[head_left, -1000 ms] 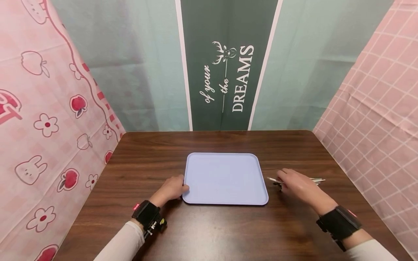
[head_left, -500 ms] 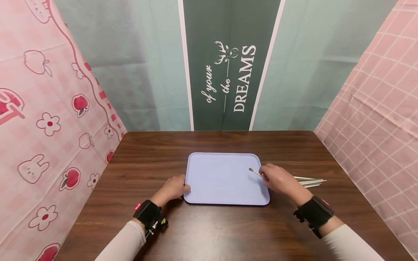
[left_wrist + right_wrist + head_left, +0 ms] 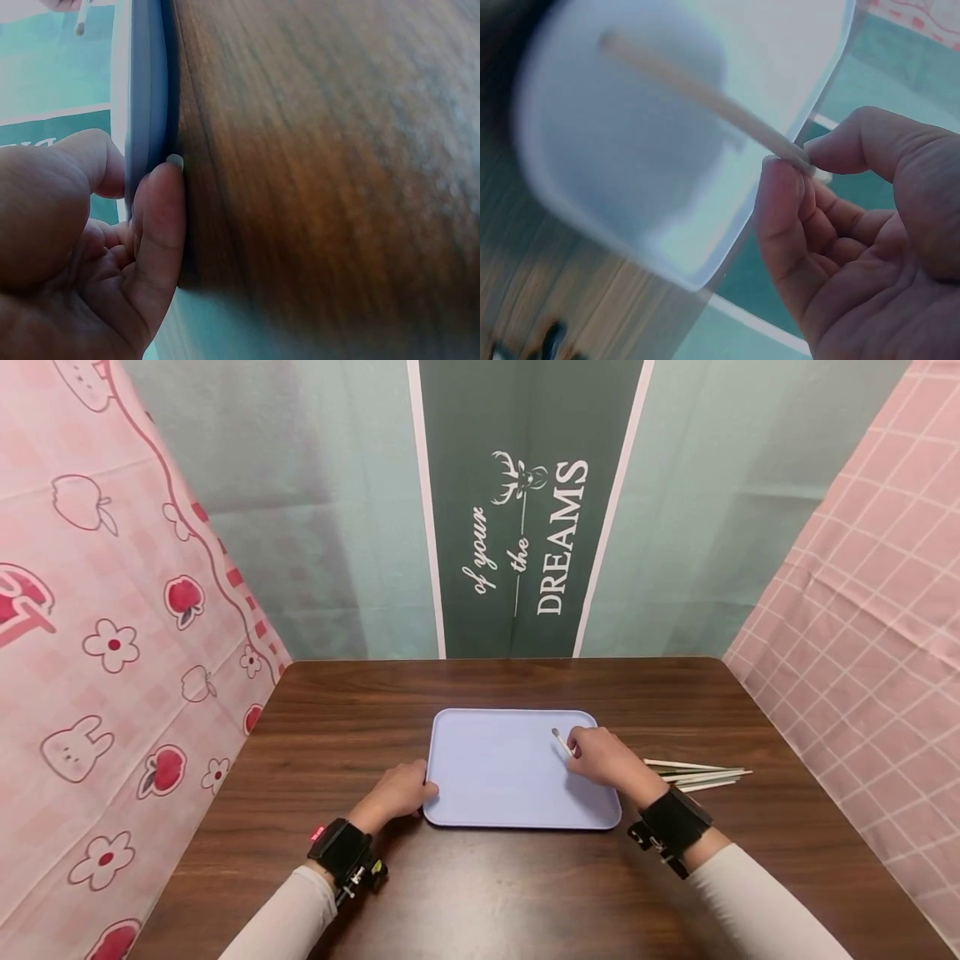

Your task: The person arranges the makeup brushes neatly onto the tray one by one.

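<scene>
Right grip (image 3: pixel 602 755), pinching a stick (image 3: pixel 562 742) above the tray (image 3: pixel 491 772) toward two o'clock; left grip (image 3: pixel 398 791), clasping the tray near nine o'clock. Steady bracing and gentle lowering should serve best.

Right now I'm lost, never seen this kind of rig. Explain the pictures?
No robot: a person's bare left hand and right hand, each with a black strap at the wrist. The wide view comes from a camera on the head, looking forward and down; the two close ones come from cameras on the wrists. On the table lie a pale lilac tray and, to its right, several thin sticks. The left hand grips the tray's left edge. The right hand's fingers pinch one pale stick over the tray.
</scene>
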